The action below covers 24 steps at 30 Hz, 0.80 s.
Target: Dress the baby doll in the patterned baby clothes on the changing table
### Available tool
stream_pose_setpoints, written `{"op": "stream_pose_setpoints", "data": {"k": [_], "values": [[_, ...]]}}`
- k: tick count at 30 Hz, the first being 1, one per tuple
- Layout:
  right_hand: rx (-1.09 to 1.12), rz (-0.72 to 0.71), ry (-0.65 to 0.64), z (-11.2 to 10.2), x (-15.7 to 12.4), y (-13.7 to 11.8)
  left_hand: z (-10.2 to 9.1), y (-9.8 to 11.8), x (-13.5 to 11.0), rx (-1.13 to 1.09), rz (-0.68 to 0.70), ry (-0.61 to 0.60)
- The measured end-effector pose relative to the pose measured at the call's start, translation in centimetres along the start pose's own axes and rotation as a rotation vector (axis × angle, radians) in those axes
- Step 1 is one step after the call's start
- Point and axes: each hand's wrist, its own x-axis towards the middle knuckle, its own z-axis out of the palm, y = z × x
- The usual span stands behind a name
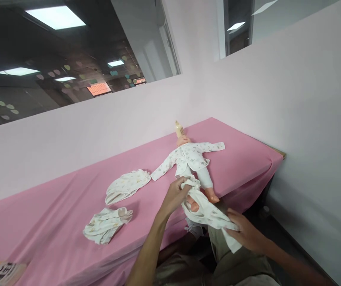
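A baby doll (189, 157) lies on its back on the pink table (69, 206), wearing a white printed top, head toward the wall. A feeding bottle (178, 129) stands by its head. My left hand (174, 194) grips the waist of small white printed trousers (207, 210) at the doll's legs. My right hand (246, 232) holds the lower end of the same trousers off the table's edge. One bare doll foot (213, 196) pokes out beside the cloth.
Two more folded baby garments lie on the pink cloth, one (127, 184) left of the doll and one (107, 224) nearer me. A printed card (0, 272) sits at the bottom left. Pale walls (307, 119) close in behind and to the right.
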Motion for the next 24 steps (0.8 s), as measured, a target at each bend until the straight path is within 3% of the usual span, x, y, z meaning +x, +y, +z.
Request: {"op": "stream_pose_setpoints", "data": {"k": [3,5,7,8,10,12,13,18,21,24], "values": [[-0.142,-0.082,0.125,-4.2,0.0,-2.0,-0.9,-0.2,1.0,-0.204,-0.099,0.0],[-0.231,-0.194,0.276,-5.5,0.0,-2.9,-1.2,-0.5,1.8,-0.298,-0.098,-0.046],[-0.302,-0.318,0.297,-5.7,-0.2,-3.7,-1.5,-0.7,2.7,-0.361,-0.099,-0.093],[-0.319,-0.362,0.228,-5.6,-0.3,-4.0,-1.5,-0.7,3.0,-0.38,-0.099,-0.102],[-0.286,-0.382,-0.039,-5.2,-0.2,-4.6,-1.6,-0.2,3.5,-0.381,-0.095,-0.082],[-0.174,-0.303,-0.268,-4.9,0.8,-5.0,-1.5,0.5,3.7,-0.339,-0.091,-0.041],[-0.102,-0.244,-0.314,-4.8,1.7,-5.0,-1.4,0.9,3.9,-0.315,-0.088,-0.026],[0.267,0.02,-0.134,-4.5,9.8,-4.1,-0.8,2.0,4.8,-0.366,-0.047,-0.081],[0.552,0.028,-0.262,-3.6,14.0,-3.5,-0.7,1.9,5.5,-0.468,-0.036,-0.143],[0.792,0.127,-0.339,-2.7,15.8,-3.3,-1.0,1.8,5.7,-0.543,-0.013,-0.212]]}}
